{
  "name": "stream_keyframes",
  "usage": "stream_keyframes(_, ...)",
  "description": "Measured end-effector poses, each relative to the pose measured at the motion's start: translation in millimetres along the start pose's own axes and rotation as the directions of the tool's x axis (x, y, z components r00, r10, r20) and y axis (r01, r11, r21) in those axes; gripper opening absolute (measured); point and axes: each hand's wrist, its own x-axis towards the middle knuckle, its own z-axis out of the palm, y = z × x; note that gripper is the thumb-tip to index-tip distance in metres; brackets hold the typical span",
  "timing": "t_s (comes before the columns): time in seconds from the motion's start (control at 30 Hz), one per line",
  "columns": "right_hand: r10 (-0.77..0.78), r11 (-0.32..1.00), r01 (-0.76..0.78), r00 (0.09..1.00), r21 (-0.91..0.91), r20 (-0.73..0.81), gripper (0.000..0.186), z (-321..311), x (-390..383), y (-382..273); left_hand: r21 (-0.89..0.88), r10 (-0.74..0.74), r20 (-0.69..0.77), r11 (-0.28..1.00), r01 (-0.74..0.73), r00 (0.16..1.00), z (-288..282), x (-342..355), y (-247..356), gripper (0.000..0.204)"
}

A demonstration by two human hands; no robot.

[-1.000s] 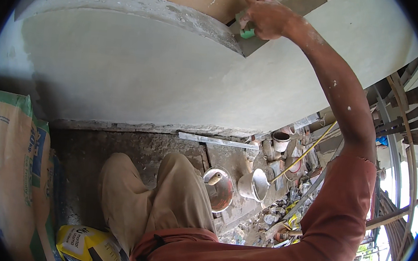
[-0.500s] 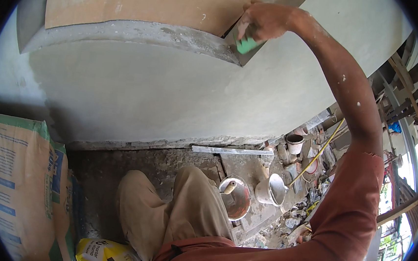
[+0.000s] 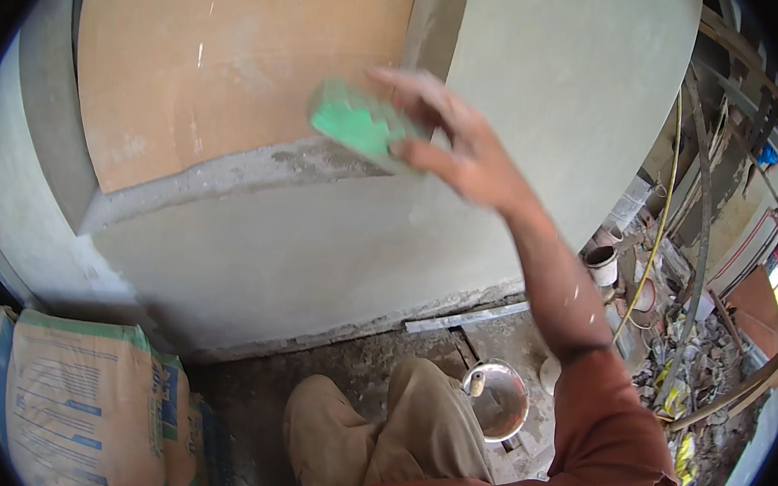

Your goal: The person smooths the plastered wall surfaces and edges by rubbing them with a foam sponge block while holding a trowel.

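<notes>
My right hand [image 3: 465, 153] reaches up in front of the wall and grips a green block that looks like a sponge [image 3: 354, 126], blurred by motion. The thumb lies along its lower side, with the other fingers above. Behind it are a tan board [image 3: 249, 49] and the grey mortar ledge [image 3: 258, 167] running under that board. Whether the sponge touches the board cannot be made out. Below the ledge spreads a pale plastered wall [image 3: 316, 246], darker in patches. My left hand is out of sight.
Stacked paper sacks [image 3: 76, 392] stand at the left. Beside my knee sits a round bucket [image 3: 523, 409] with a tool handle [image 3: 476, 384] in it. A pale strip [image 3: 465, 318] lies along the wall's foot. Rubble [image 3: 714, 406], a yellow hose [image 3: 671, 183] and poles crowd the right.
My right hand has moved left and down with the sponge, away from the corner of the board's recess. The whole view has shifted, bringing more of the sacks into sight.
</notes>
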Motion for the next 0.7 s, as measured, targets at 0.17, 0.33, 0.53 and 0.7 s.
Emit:
stream_keyframes(0.17,0.293,-0.207,-0.201,0.921,0.958,0.256,0.063,87.6,-110.5,7.9,-0.742,-0.016,0.626,0.297,0.601,0.780,19.1,-20.7,122.3,0.044)
stream_keyframes(0.33,0.054,-0.583,-0.119,0.981,0.804,0.185,0.065,139.4,-138.3,13.3,-0.161,0.783,0.222,-0.559,0.814,0.581,34.5,-40.7,327.3,0.078)
stream_keyframes(0.53,0.196,-0.680,0.016,0.967,0.733,0.161,0.062,133.5,-128.9,27.2,0.233,0.892,0.094,-0.452,0.861,0.443,40.5,-33.7,397.2,0.077)
stream_keyframes(0.7,0.120,-0.602,-0.071,0.977,0.795,0.178,0.058,117.5,-105.1,35.0,0.142,0.812,0.023,-0.579,0.802,0.583,39.7,5.0,412.6,0.070)
